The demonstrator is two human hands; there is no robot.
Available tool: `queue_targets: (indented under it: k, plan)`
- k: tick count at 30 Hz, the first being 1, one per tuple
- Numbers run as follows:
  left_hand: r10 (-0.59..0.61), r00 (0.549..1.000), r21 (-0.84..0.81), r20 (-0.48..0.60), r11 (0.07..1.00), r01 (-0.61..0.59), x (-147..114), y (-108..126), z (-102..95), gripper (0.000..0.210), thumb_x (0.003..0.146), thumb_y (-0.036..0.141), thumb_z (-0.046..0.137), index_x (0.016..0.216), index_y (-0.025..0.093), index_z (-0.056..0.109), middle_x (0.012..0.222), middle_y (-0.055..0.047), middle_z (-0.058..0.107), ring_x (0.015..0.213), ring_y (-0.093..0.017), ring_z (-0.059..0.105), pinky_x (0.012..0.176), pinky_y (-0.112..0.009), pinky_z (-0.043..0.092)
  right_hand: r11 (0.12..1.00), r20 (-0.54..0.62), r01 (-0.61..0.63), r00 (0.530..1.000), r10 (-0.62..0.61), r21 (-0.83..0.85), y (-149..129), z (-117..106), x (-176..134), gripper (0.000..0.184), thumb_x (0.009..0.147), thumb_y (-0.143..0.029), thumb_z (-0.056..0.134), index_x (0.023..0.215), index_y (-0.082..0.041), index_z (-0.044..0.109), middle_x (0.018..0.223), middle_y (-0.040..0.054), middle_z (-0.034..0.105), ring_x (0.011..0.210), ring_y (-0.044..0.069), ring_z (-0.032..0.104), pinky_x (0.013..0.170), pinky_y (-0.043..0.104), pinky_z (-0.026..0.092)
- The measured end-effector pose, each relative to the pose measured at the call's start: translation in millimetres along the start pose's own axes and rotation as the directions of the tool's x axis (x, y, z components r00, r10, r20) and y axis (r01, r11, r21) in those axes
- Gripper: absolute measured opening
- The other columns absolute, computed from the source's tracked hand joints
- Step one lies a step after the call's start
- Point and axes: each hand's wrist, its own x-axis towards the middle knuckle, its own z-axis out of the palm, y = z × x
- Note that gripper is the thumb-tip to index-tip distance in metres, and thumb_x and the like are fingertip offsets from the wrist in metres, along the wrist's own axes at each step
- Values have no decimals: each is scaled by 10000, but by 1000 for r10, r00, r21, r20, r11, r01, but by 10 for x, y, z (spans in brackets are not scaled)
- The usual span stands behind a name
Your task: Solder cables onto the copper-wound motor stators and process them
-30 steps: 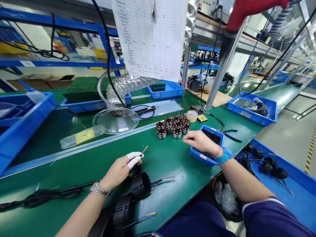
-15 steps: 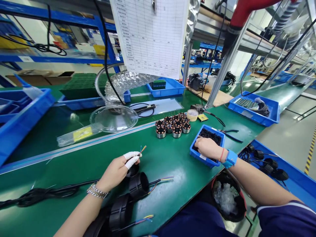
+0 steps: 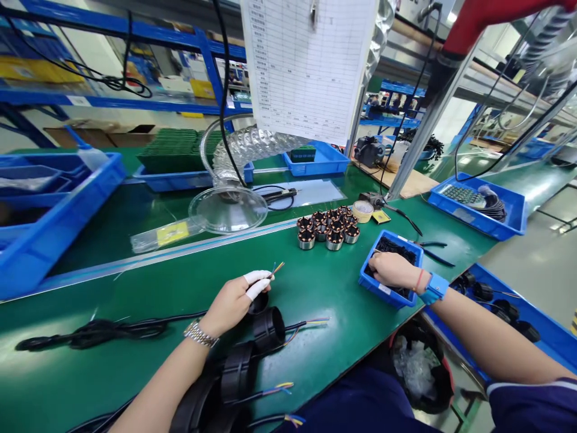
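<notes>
My left hand (image 3: 238, 299), with white covers on its thumb and a finger, pinches a black cable close to its end. Bare coloured wires (image 3: 278, 269) stick out past the fingertips. Just below that hand, black round housings (image 3: 269, 329) lie in a row with cables and coloured wire ends (image 3: 315, 322) coming out of them. My right hand (image 3: 391, 269) reaches into a small blue bin (image 3: 386, 293) filled with small black pieces (image 3: 396, 248). Its fingers are curled down among these pieces, and their tips are hidden.
Several copper-wound stators (image 3: 334, 239) stand grouped behind the hands, beside a tape roll (image 3: 363, 210). Pliers (image 3: 435, 252) lie right of the small bin. A clear fume hood (image 3: 228, 210) sits at the back left. A paper sheet (image 3: 311, 72) hangs overhead. A waste bin (image 3: 417, 373) stands below the bench edge.
My view has turned slightly left, so the whole scene sits further right. Both hands stay at nearly the same places: the left on the cable, the right in the small bin.
</notes>
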Motion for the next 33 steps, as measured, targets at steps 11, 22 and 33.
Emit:
queue_targets:
  k: [11,22,33]
  plan:
    - [4,1000,-58,11,998,-3,-10,2,-17,366,838,449,366,942,179,590,823,-20,653,791,-170,585,762,-272,438,997,-26,13,1000,-11,70,87,10,67,147,695,-152,471,728,-135,614,804,111,642,729,188,606,656,253,409]
    - [16,1000,-63,2,998,-16,17,-39,-4,359,831,449,383,926,178,597,836,-26,659,801,-178,588,782,-282,438,771,-89,-62,984,152,634,213,-28,-150,143,707,-210,452,761,-146,568,638,-3,568,563,93,496,535,195,381]
    - [21,998,-111,-59,993,-27,4,13,-8,334,832,389,388,885,170,635,845,-28,664,789,-169,582,760,-277,441,-346,-199,300,933,299,889,-1029,-148,468,186,606,-252,669,674,-160,522,585,-46,488,456,46,390,446,207,309]
